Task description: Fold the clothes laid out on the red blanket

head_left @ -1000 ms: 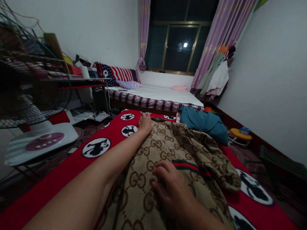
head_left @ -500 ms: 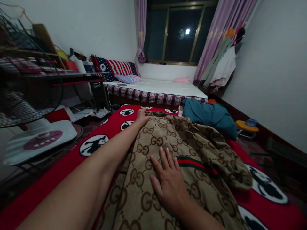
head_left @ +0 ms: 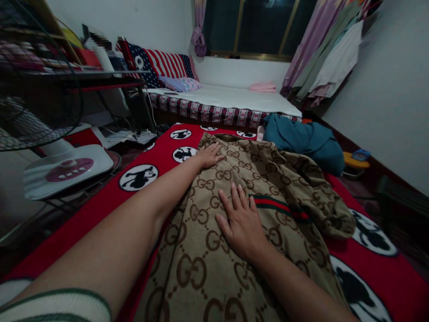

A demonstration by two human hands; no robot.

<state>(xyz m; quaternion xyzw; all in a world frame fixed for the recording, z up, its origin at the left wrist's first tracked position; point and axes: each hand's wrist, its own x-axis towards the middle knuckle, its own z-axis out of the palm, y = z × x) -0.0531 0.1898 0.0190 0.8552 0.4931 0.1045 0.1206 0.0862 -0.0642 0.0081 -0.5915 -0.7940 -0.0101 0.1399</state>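
A beige garment with a brown monogram print and a green-and-red stripe lies spread over a red blanket with black-and-white round figures. My left hand rests flat at the garment's far left edge, fingers together and extended. My right hand lies palm down on the middle of the garment, fingers spread, just left of the stripe. Neither hand grips anything. The garment's right side is bunched into folds.
A teal bundle of cloth lies beyond the garment. A bed with a white sheet stands at the back under a dark window. A standing fan and its white base are at the left. Clothes hang at the right.
My left hand has slid from the garment's far corner onto its edge. My right hand went from curled to flat with spread fingers. The view has tilted downward.
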